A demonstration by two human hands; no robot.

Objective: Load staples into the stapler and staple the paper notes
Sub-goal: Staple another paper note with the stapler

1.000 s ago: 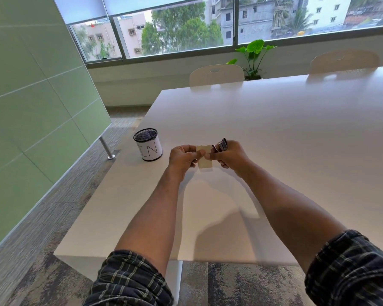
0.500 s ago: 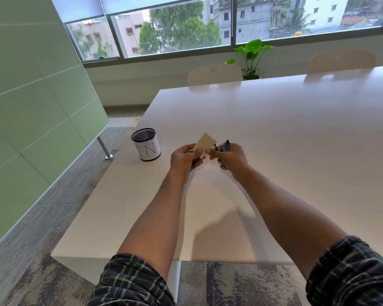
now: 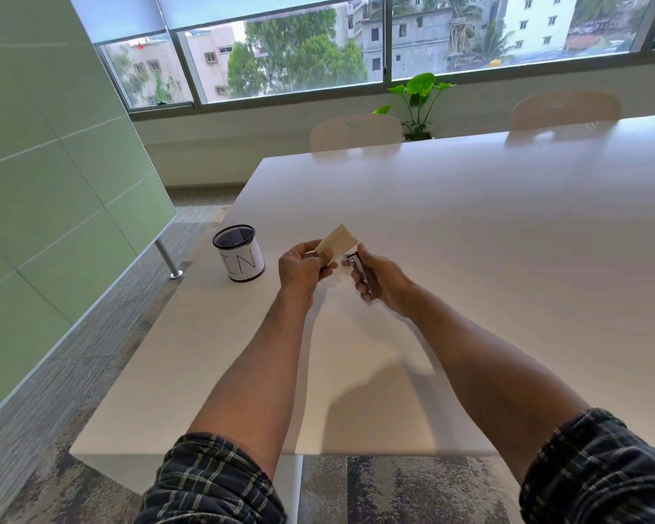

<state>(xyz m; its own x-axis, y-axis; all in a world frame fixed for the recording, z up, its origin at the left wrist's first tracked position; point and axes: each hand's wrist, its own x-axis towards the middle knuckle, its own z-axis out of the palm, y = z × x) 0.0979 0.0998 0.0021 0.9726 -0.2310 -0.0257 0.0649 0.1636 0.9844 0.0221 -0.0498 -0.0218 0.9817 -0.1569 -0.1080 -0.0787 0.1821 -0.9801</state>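
Observation:
My left hand (image 3: 302, 269) pinches a small pad of pale yellow paper notes (image 3: 338, 240) by its lower corner and holds it tilted up above the white table (image 3: 507, 240). Just to the right, my right hand (image 3: 382, 281) grips a small dark stapler (image 3: 360, 269), its metal front end pointing toward the notes. A narrow gap shows between the stapler's tip and the notes. Whether staples sit inside the stapler is hidden.
A mesh pen cup (image 3: 239, 253) with a white label stands on the table to the left of my hands. Two pale chairs (image 3: 356, 132) and a potted plant (image 3: 418, 104) sit beyond the far edge. A green wall panel (image 3: 53, 183) runs along the left.
The notes have tilted up and left in my left hand. My right hand has drawn the stapler down and right, away from the notes' edge.

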